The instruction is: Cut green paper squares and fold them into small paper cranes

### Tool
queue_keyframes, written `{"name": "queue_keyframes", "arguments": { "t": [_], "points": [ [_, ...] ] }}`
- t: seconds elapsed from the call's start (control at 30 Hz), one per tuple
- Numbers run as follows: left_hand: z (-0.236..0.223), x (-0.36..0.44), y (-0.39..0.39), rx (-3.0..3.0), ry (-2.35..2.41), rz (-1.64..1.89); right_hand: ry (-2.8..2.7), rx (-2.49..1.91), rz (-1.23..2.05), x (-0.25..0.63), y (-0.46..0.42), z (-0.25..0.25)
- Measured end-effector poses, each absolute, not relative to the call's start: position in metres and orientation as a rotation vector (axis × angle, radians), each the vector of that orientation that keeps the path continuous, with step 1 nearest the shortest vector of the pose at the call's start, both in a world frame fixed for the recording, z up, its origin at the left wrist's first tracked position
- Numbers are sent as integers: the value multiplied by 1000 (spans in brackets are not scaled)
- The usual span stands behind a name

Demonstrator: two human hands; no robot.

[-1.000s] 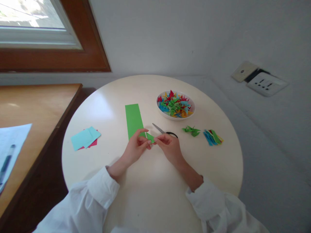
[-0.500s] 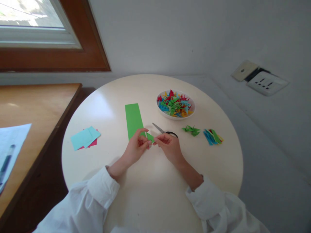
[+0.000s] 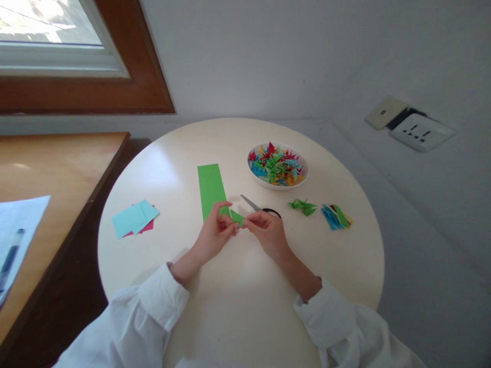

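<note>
Small green paper [image 3: 237, 217] is pinched in the fingertips of both hands, left [image 3: 214, 229] and right [image 3: 270, 234], just in front of the scissors [image 3: 256, 205] on the bench [image 3: 238, 306]. Beyond the scissors, folded bits are piled in a bowl [image 3: 278, 187]. No brand's readable, tbh.

A small, pointed green folded paper [image 3: 237, 217] sits between the fingertips of both hands [image 3: 216, 228] [image 3: 269, 235].
</note>
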State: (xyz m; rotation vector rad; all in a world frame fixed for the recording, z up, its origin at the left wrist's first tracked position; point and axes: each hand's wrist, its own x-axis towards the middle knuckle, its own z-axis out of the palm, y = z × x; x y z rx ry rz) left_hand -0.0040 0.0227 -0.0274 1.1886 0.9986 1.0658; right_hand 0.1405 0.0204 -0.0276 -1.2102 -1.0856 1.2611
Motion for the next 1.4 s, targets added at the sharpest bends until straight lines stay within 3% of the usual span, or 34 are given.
{"name": "queue_keyframes", "arguments": {
  "t": [0.37,0.83,1.4],
  "points": [
    [-21,-4,25,800,1015,979,-1032,-1189,1212,140,20,-29],
    [-18,-6,25,1328,1077,924,-1169,-1187,1220,139,21,-34],
    [-21,-5,22,1463,1116,936,-1342,-1202,1150,139,19,-33]
  ]
}}
